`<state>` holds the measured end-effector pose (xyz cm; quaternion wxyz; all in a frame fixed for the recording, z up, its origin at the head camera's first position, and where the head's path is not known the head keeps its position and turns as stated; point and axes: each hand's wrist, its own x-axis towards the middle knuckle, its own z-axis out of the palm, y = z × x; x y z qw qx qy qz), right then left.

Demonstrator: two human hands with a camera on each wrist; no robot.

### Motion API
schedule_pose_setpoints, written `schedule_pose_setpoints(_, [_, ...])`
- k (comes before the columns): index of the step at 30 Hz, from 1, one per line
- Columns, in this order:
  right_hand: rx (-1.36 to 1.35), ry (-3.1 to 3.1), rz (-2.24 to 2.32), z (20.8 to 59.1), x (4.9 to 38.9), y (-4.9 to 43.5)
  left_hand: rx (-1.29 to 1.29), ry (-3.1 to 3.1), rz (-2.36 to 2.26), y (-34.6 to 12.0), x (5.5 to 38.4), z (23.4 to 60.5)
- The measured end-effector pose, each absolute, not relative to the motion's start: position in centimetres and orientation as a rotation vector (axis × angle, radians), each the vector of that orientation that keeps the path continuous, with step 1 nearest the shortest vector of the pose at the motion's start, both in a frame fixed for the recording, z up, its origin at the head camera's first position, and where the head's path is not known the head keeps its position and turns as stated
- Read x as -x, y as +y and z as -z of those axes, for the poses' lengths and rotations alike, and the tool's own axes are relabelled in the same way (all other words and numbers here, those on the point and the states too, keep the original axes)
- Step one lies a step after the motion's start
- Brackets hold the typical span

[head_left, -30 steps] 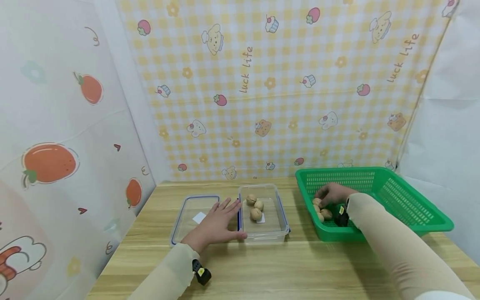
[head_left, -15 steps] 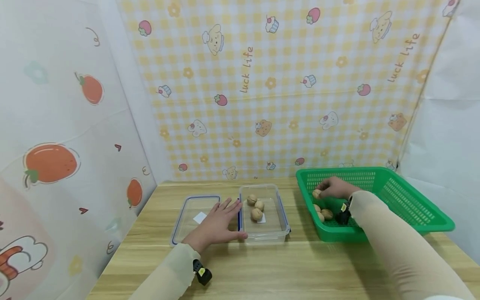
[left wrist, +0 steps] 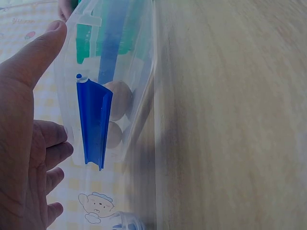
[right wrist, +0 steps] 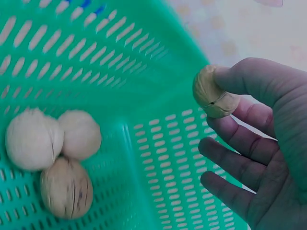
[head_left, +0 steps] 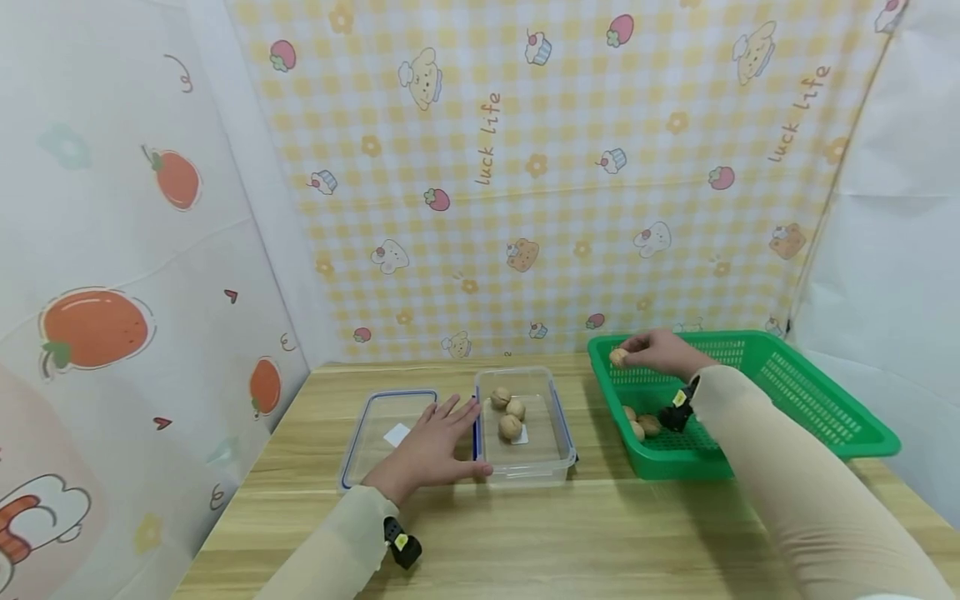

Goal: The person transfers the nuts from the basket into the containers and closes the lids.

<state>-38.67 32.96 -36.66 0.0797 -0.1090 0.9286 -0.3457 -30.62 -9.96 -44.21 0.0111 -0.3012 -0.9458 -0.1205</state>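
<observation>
The left hand (head_left: 429,450), fingers spread wide, is at the left edge of the clear box (head_left: 529,477), where three walnuts (head_left: 511,427) lie. Farther right, the right hand (head_left: 667,353) pinches one walnut (right wrist: 213,93) at the far-left corner of the green basket (head_left: 678,468); a snug grip, lifted clear of the side, should suit it.

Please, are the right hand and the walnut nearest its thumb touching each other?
Touching. The right wrist view shows it plainly: the right hand pinches the walnut between thumb and fingers.
</observation>
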Motion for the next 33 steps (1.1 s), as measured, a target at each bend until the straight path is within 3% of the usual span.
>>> schedule_pose_setpoints(12, [0.367, 2.820, 1.089, 34.9, 38.9, 28.8, 0.930, -2.958, 0.384, -10.0, 30.4, 44.0])
schedule_pose_setpoints(33, [0.440, 2.783, 1.218, 35.4, 39.2, 21.7, 0.926, -2.959, 0.407, -9.9, 30.5, 43.9])
